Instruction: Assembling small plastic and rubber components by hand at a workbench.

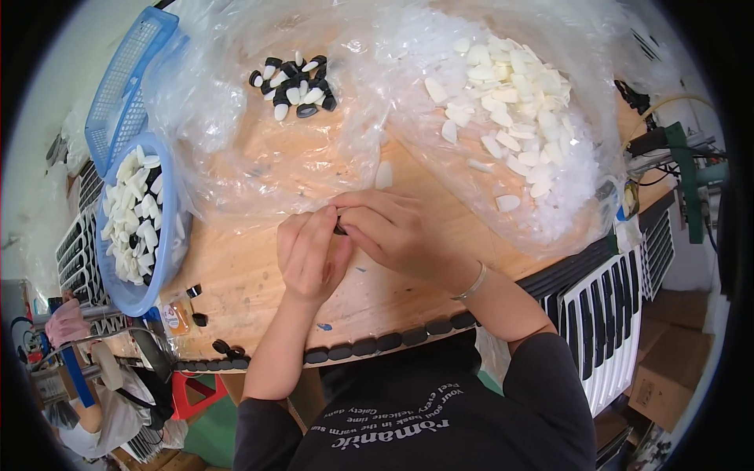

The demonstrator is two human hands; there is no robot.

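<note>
My left hand [309, 253] and my right hand [390, 234] meet over the middle of the wooden table, fingertips together. Between them they pinch a small black piece [340, 230], mostly hidden by the fingers, so its exact kind does not show. Just beyond my right hand lies a flat white oval piece [383, 174]. Farther off, a small heap of black pieces with white parts [294, 85] rests on clear plastic. To the right, many cream-white flat pieces [510, 86] are spread over a plastic sheet.
At left stands a blue basin [166, 267] with white and black pieces, beside a blue mesh basket [118, 102]. Black oval pieces [364, 347] line the table's near edge. White racks with black bars [601, 322] stand low at right. A red stool [192, 396] is below left.
</note>
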